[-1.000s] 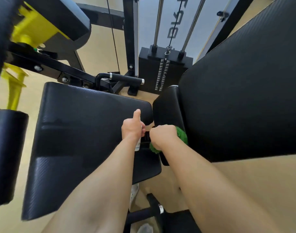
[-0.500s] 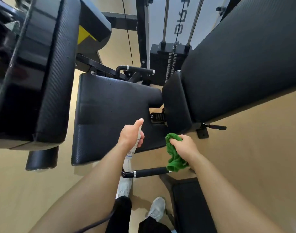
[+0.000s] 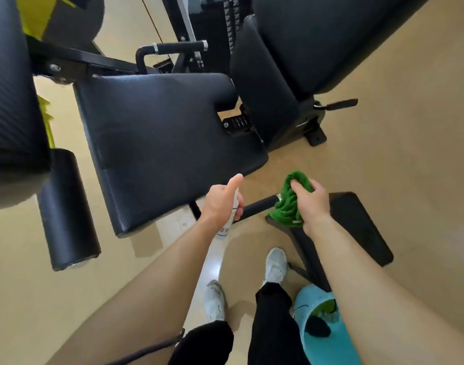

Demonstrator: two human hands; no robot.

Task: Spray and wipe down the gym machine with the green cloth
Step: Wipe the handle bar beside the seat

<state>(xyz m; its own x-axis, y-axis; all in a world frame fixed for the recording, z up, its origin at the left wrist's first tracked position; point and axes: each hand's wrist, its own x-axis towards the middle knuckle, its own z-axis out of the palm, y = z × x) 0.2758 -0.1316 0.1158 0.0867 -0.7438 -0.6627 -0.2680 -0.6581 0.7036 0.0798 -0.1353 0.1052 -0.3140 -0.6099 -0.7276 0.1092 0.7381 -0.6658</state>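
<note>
My left hand [image 3: 221, 202] grips a white spray bottle [image 3: 232, 210], thumb raised on its top, just below the front edge of the black seat pad [image 3: 160, 135] of the gym machine. My right hand [image 3: 308, 202] holds the bunched green cloth [image 3: 290, 204] against the end of a black handle bar [image 3: 258, 205] low on the machine. The black back pad [image 3: 317, 35] rises at the upper right. Most of the bottle is hidden behind my left hand and wrist.
A black roller pad [image 3: 67, 209] and another padded machine [image 3: 12, 83] stand at the left. A flat black footplate [image 3: 357, 227] lies right of the cloth. A light blue bucket [image 3: 323, 327] sits on the beige floor by my white shoes [image 3: 275, 264]. The weight stack [image 3: 212, 22] is behind.
Both hands have dropped back from the gap between seat and back pad. The cloth has gone from the pad edge down onto the handle bar, and the view has tilted downward.
</note>
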